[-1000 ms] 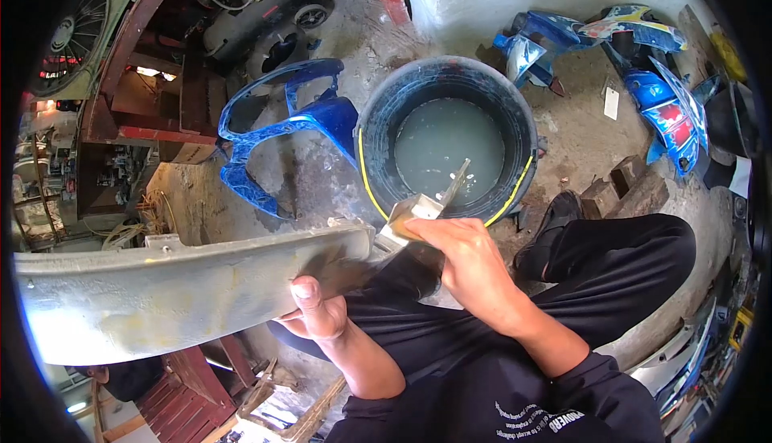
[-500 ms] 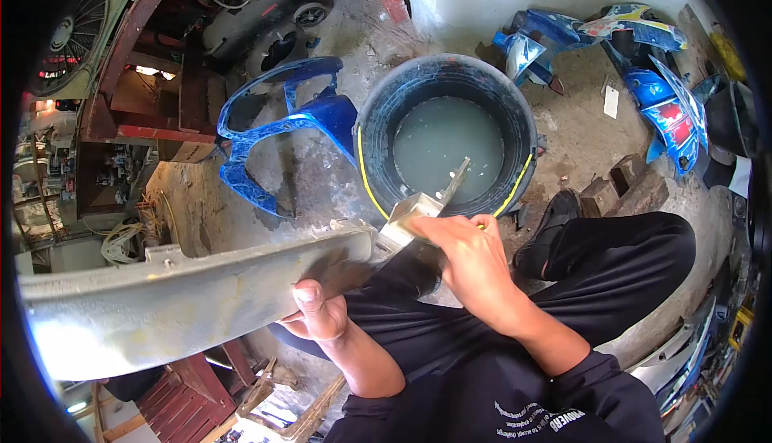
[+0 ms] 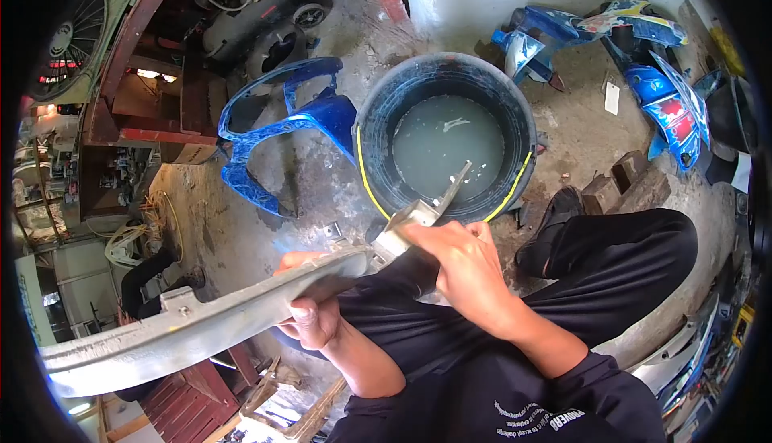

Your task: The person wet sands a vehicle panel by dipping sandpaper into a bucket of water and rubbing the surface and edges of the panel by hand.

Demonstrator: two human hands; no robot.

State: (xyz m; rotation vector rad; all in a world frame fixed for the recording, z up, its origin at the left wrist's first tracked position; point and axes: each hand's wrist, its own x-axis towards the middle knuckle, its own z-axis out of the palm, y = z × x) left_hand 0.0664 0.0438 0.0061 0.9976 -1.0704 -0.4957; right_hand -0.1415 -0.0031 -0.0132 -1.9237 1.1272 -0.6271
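A long, curved grey panel (image 3: 201,326), which looks like a vehicle body part, stretches from the left across my lap. Its narrow right end has a boxy bracket (image 3: 412,219) and a thin prong over the bucket's near rim. My left hand (image 3: 315,318) grips the panel near its right end, thumb on the near face, some fingers behind it. My right hand (image 3: 466,262) is closed with its fingers bent against the bracket; anything under them is hidden. Just beyond stands a black bucket (image 3: 374,121) of cloudy grey water with white flecks afloat.
A blue plastic frame (image 3: 322,117) lies left of the bucket. Blue body panels (image 3: 663,105) lean at the right, near wooden blocks (image 3: 635,186). A red wooden cabinet (image 3: 161,133) stands at the left. Another person's dark-clad limb (image 3: 145,282) shows at the far left.
The panel has tilted, its left end dropping slightly and showing more of its upper edge. Fingers of my left hand now show behind it. My right hand stays at the bracket.
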